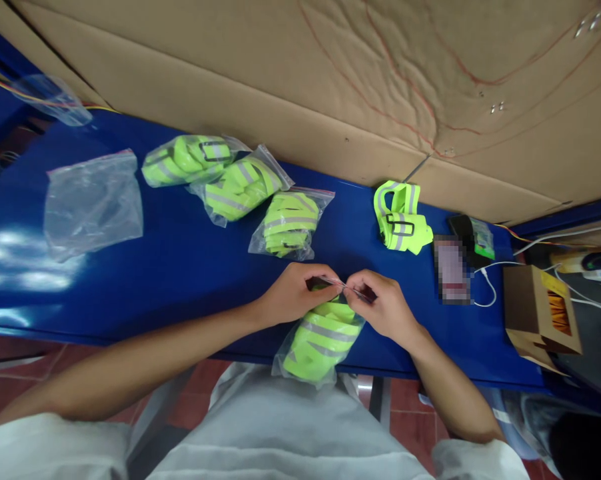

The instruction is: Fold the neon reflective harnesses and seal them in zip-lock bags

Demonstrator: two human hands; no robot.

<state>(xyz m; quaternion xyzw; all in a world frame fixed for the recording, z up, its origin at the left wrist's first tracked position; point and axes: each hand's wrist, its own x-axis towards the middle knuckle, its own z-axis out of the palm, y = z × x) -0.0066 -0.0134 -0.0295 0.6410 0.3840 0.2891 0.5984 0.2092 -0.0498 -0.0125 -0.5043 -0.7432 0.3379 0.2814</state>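
A clear zip bag [325,337] with a folded neon-yellow reflective strap inside hangs over the table's front edge. Its top rim is pinched by my left hand [298,291] and my right hand [380,303], whose fingertips meet close together along the zip. Behind them lie three more filled zip bags: one nearest [291,223], one in the middle [243,187] and one at the far left [188,160]. To the right, a loose neon-yellow reflective strap [403,227] with a black buckle rests unbagged.
An empty zip bag [95,203] lies flat at the left on the blue table [190,267]. At the right are a phone [452,270], a white cable [493,287] and an open cardboard box [535,313]. A brown cardboard wall [260,80] closes off the back.
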